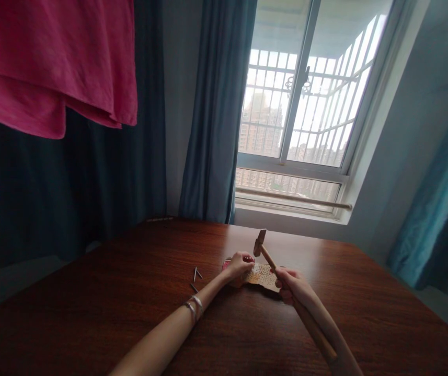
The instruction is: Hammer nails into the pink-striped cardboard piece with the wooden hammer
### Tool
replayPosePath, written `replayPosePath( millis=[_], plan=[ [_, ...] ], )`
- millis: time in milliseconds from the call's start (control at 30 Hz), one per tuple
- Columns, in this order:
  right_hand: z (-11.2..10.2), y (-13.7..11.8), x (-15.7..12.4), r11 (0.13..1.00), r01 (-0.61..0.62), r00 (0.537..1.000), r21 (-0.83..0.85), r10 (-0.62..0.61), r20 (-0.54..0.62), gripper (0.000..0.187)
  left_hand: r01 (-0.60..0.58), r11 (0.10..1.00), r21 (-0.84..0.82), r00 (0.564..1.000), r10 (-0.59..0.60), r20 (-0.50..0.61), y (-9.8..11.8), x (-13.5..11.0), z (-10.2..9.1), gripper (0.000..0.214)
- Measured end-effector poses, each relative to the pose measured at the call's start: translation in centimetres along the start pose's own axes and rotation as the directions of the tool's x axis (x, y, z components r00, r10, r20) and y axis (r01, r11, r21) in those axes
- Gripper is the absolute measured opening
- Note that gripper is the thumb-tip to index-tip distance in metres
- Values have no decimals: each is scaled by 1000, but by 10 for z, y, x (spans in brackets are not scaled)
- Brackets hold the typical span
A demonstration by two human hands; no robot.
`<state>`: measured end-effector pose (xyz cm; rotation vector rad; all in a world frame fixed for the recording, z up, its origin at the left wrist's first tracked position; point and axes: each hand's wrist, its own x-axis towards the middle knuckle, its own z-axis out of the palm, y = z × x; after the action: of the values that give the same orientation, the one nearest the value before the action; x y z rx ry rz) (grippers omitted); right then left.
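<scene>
A small pale wooden board (262,275) dotted with tiny holes lies on the dark wooden table (129,292). My left hand (240,265) rests on the board's left end, its fingers curled as if pinching something too small to make out. My right hand (291,285) is wrapped round the long wooden handle of a hammer (259,243). The hammer's head hangs just above the board, beside my left fingertips. The handle runs back along my right forearm.
A few loose nails (195,275) lie on the table left of my left wrist. Something pink (226,265) shows under the board's left end. Behind the table are blue curtains (216,109) and a window (302,104). A pink cloth (51,62) hangs at upper left.
</scene>
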<state>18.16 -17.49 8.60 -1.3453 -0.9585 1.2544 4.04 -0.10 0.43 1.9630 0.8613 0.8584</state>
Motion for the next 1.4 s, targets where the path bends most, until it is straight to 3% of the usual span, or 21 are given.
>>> replayPosePath(
  millis=[267,733,1400],
  plan=[
    [-2,1,2,998,-38,998,59,35,53,45,-14,1000,-15,1000,14,18,6,-3,-2,20],
    [2,0,-1,999,-32,999,-15,32,11,47,9,999,44,1000,-10,7,13,-7,-4,19],
    [-3,0,0,1000,-1,1000,10,1,21,45,-34,999,18,999,34,6,1,-2,0,21]
  ],
)
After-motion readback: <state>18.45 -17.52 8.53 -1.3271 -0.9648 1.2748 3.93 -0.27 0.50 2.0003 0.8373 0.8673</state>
